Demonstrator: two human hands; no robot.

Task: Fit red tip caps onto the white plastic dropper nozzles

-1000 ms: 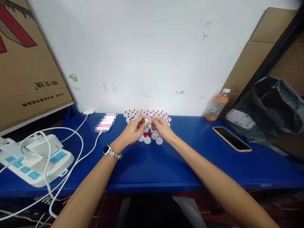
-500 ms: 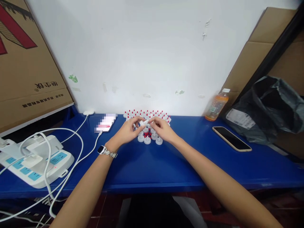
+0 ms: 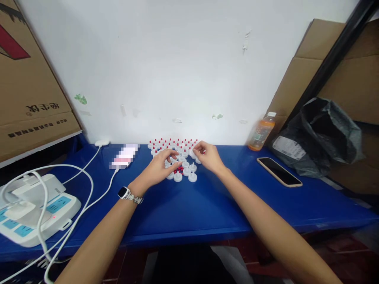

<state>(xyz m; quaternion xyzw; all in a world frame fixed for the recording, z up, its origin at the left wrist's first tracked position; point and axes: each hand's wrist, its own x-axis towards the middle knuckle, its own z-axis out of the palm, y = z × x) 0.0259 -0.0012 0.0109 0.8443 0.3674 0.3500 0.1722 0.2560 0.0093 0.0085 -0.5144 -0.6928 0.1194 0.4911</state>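
Rows of white round nozzle caps with red tips [image 3: 170, 142] stand upright against the wall. In front of them are several white caps without red tips [image 3: 192, 177], around a small pile of loose red tips [image 3: 179, 170]. My left hand [image 3: 160, 165] is over the left side of the plain caps, thumb and fingers apart, with nothing visibly gripped. At the right end of the red-tipped rows, my right hand [image 3: 209, 156] has its fingers pinched at a white cap [image 3: 192, 152], partly hidden by the fingers. A watch [image 3: 124, 193] is on my left wrist.
On the left of the blue table [image 3: 189, 213] lie a power strip [image 3: 68, 225] with looping white cables and a charging phone [image 3: 126, 156]. To the right are an orange drink bottle [image 3: 262, 132], another phone [image 3: 280, 172] and a dark plastic bag [image 3: 316, 138]. Cardboard [image 3: 38, 86] flanks the wall.
My hands have moved apart from where they met around a white piece. My right hand has gone to the right end of the rows; the left has opened. The view has shifted slightly right.
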